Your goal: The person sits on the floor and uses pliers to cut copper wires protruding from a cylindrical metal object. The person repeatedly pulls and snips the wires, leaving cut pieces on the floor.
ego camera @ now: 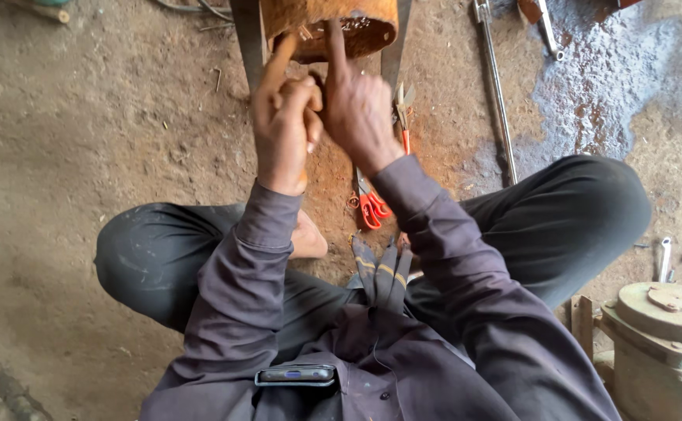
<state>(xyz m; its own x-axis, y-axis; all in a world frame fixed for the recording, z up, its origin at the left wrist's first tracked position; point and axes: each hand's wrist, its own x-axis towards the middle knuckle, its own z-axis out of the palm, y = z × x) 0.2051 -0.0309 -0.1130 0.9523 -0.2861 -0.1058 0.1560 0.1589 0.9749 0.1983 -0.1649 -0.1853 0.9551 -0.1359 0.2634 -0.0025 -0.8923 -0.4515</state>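
Two hands work close together at twelve o'clock, raised to a rusty orange cylinder [329, 23] held between metal bars. Left hand [282, 129] has its fingers curled tight around a wooden handle [279, 66] that slants up to the cylinder's lower edge. Just beside it, touching, the right hand [360, 109] points one finger [335, 47] straight up onto the cylinder's rim, the rest folded. Orange-handled pliers [371, 204] lie on the dirt floor [84, 117] at six o'clock from the right hand. A long steel rod [497, 93] lies at two o'clock.
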